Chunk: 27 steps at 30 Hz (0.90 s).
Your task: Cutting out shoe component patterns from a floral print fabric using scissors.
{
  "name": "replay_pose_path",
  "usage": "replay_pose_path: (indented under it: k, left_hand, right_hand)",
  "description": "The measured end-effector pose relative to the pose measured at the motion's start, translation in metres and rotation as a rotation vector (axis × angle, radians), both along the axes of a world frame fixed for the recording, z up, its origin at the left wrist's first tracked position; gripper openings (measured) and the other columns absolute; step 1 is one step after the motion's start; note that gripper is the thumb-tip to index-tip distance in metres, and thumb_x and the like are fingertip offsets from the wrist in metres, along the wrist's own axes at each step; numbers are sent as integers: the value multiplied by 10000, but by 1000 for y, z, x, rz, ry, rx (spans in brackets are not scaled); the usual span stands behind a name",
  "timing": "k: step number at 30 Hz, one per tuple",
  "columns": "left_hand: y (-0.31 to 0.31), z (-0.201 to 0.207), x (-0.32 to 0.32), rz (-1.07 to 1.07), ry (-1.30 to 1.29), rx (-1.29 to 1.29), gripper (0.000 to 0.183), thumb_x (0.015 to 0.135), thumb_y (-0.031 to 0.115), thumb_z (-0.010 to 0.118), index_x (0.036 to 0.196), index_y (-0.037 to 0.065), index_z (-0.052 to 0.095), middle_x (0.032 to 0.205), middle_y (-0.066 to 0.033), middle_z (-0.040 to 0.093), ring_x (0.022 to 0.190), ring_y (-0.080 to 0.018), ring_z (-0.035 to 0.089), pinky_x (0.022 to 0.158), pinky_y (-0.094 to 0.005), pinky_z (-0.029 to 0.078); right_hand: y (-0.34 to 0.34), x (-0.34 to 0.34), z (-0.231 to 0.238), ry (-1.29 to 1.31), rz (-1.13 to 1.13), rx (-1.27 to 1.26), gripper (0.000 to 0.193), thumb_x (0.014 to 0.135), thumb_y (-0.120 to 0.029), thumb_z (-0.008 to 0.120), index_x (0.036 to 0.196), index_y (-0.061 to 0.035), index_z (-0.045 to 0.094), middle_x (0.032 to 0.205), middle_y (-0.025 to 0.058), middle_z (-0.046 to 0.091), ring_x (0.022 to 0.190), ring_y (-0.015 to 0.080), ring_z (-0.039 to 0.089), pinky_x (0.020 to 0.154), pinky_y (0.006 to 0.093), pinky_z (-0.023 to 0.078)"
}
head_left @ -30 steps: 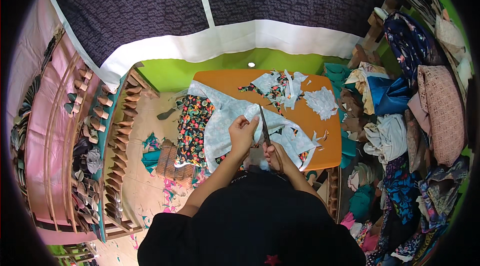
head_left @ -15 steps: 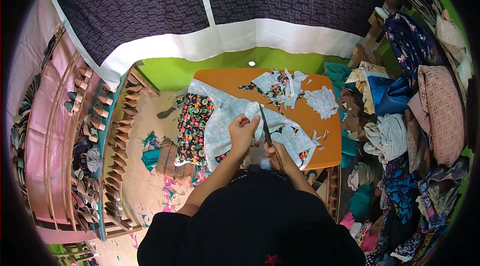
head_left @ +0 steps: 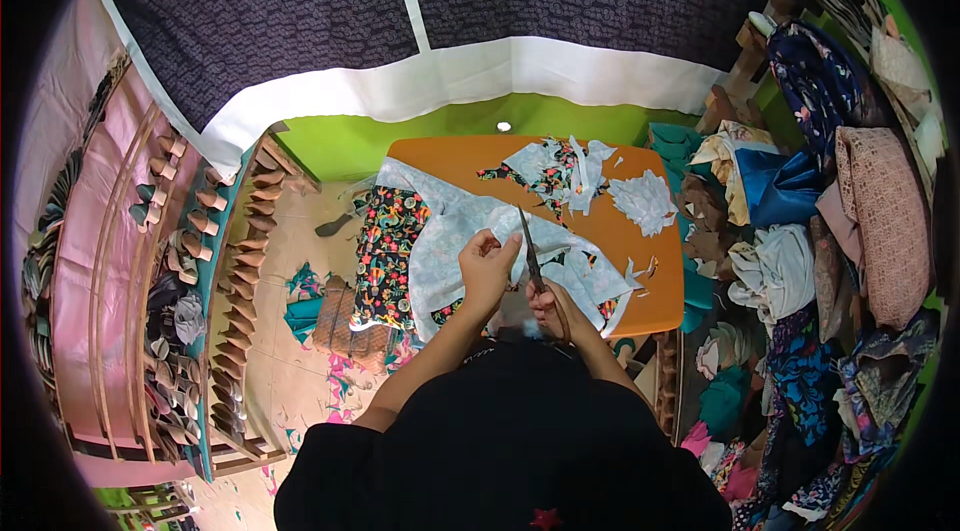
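My right hand (head_left: 547,309) is closed round the handles of long dark scissors (head_left: 531,256), whose blades point away from me, close together. To their left, my left hand (head_left: 485,269) is raised with thumb and fingers pinched. Whatever it holds, if anything, blends into the pale cloth behind it. Below both hands a large fabric piece (head_left: 382,266) is spread over an orange table (head_left: 450,159). One part shows a black print with colourful motifs; the folded-over part shows its pale back.
Fabric offcuts (head_left: 550,174) and pale scraps (head_left: 643,203) lie at the table's far right. On the left, racks carry rows of shoe-shaped forms (head_left: 243,291). Cloth heaps (head_left: 775,276) crowd the right side. Colourful scraps (head_left: 345,376) litter the floor. A dark curtain (head_left: 270,11) hangs ahead.
Both hands and the scissors have shifted only slightly. The fabric and scraps on the table look the same.
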State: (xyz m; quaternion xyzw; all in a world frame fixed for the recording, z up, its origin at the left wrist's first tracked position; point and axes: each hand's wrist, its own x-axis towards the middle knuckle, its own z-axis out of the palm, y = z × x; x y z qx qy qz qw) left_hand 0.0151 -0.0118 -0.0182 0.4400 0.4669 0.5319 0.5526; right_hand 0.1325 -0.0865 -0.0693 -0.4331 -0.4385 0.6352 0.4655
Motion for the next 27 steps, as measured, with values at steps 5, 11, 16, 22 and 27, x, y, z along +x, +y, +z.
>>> replay_pose_path:
  k: [5, 11, 16, 22, 27]
  left_hand:
    - [-4, 9, 0, 5, 12, -3, 287, 727, 134, 652, 604, 69, 401, 470, 74, 352, 404, 1, 282, 359, -185, 182]
    - [-3, 8, 0, 15, 11, 50, 301, 738, 123, 640, 596, 75, 380, 462, 64, 354, 371, -4, 285, 327, -187, 181]
    - [-3, 14, 1, 19, 15, 42, 304, 744, 120, 633, 590, 76, 375, 449, 62, 346, 357, -7, 295, 316, -186, 191]
    - [-4, 4, 3, -3, 6, 57, 302, 742, 119, 635, 589, 75, 379, 444, 58, 356, 352, -10, 299, 313, -190, 193]
    - [-3, 7, 2, -1, 6, 27, 301, 742, 122, 637, 593, 74, 379, 440, 57, 361, 350, -10, 303, 312, -190, 194]
  right_hand:
    - [2, -2, 11, -156, 28, -113, 766, 516, -782, 453, 814, -79, 389, 610, -54, 328, 490, 18, 295, 418, 149, 248]
    - [-2, -4, 18, -109, -18, -3, 708, 555, -768, 452, 761, -97, 363, 597, -52, 329, 469, 29, 300, 402, 156, 250]
    - [0, -4, 15, -167, -7, -108, 725, 533, -773, 467, 774, -97, 361, 590, -59, 323, 459, 25, 291, 395, 158, 244]
    - [4, -2, 3, 2, -11, -83, 726, 509, -741, 544, 796, -95, 382, 585, -62, 312, 446, 26, 280, 387, 156, 229]
    - [2, -3, 13, -80, -29, -104, 711, 521, -746, 526, 755, -93, 371, 568, -50, 318, 436, 37, 283, 381, 167, 232]
